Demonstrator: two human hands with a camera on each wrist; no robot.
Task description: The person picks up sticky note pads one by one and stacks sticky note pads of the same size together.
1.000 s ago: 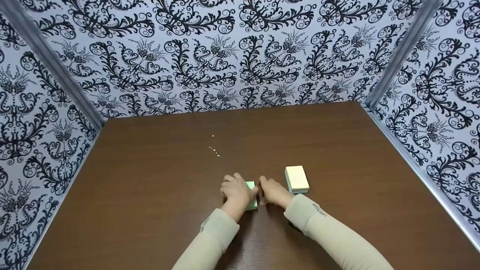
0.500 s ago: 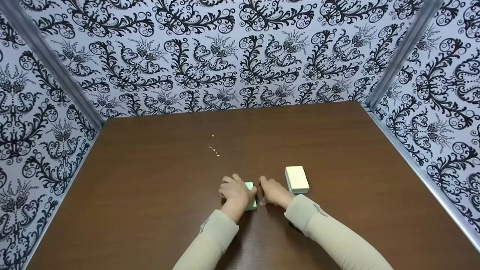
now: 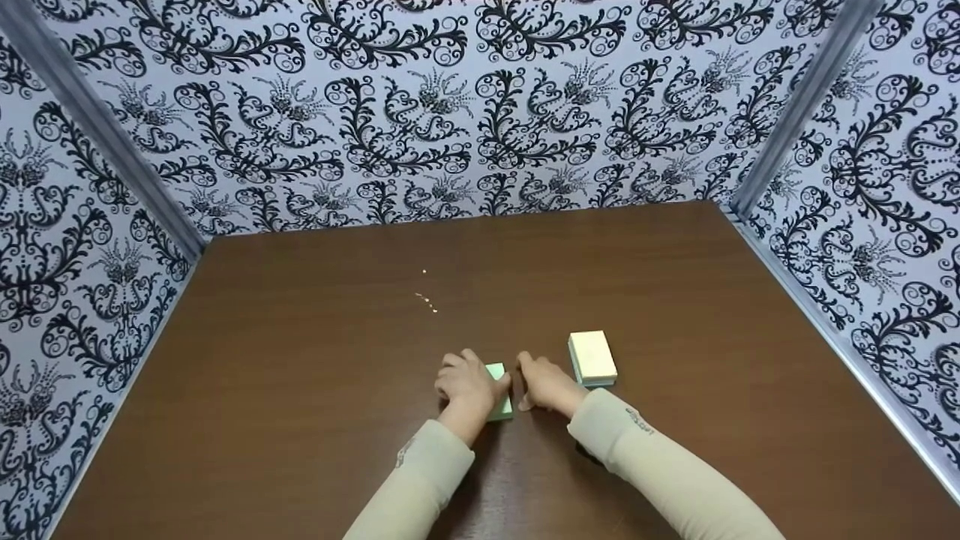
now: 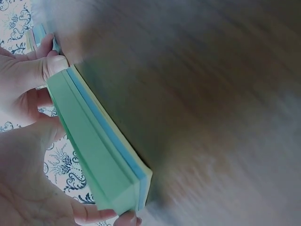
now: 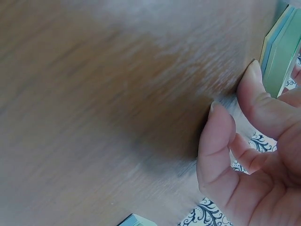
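My left hand (image 3: 466, 390) grips a block of sticky notes (image 3: 502, 409) on the table, thumb on its right side and fingers on its left. In the left wrist view this sticky-note block (image 4: 99, 146) shows a thick green layer, then blue and yellow layers towards the table. My right hand (image 3: 551, 386) is just right of it. The right wrist view shows the right fingers (image 5: 216, 146) loosely bent with tips down at the table, holding nothing visible. A second sticky-note block (image 3: 594, 356), yellow on top with blue below, lies beyond the right hand.
Small pale crumbs or scraps (image 3: 427, 301) lie on the brown table (image 3: 315, 337), ahead of the left hand. Patterned black-and-white walls (image 3: 412, 112) with grey corner posts enclose the back and both sides.
The left hand and the green-topped sticky-note block have shifted very slightly left. The right hand and the yellow-topped block stay practically where they were.
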